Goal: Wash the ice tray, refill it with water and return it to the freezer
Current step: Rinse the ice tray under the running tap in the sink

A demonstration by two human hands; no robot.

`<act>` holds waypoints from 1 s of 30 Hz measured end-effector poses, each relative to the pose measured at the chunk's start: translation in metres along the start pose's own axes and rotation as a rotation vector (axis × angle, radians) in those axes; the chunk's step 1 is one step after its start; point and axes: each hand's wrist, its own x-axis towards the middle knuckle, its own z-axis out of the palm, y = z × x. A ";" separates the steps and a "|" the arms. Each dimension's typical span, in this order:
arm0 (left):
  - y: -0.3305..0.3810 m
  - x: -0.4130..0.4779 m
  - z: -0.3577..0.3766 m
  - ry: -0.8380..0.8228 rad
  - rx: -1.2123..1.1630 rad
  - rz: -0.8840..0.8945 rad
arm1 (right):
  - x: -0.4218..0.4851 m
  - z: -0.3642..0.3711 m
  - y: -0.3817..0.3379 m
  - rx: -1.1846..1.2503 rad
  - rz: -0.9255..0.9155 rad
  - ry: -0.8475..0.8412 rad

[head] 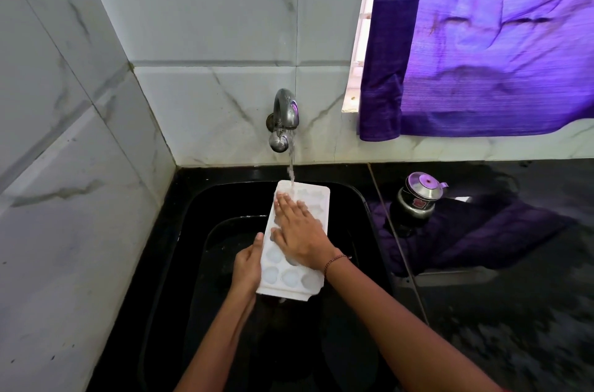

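A white ice tray (291, 279) with round cups is held lengthwise over the black sink (360, 199), its far end under a stream of water running from the metal tap (285, 109). My left hand (247, 266) grips the tray's left edge near its close end. My right hand (299, 231) lies flat on top of the tray with fingers spread, the fingertips next to the stream. The cups under that palm are hidden.
A small steel pot with a lid (418, 195) stands on the black counter (514, 295) right of the sink. A purple curtain (482, 38) hangs over the window above it. Marble-tiled walls close in the left and back.
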 end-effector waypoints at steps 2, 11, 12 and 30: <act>0.002 0.006 0.001 0.017 -0.013 0.003 | -0.009 0.004 -0.008 0.024 -0.038 0.020; 0.020 0.035 -0.002 0.024 -0.064 0.014 | -0.058 0.034 -0.030 -0.095 -0.143 0.022; 0.022 0.038 -0.001 0.007 -0.069 -0.007 | -0.057 0.034 -0.028 -0.101 -0.079 0.019; 0.064 0.064 0.042 -0.078 0.619 0.471 | -0.006 -0.025 0.017 1.106 0.507 0.404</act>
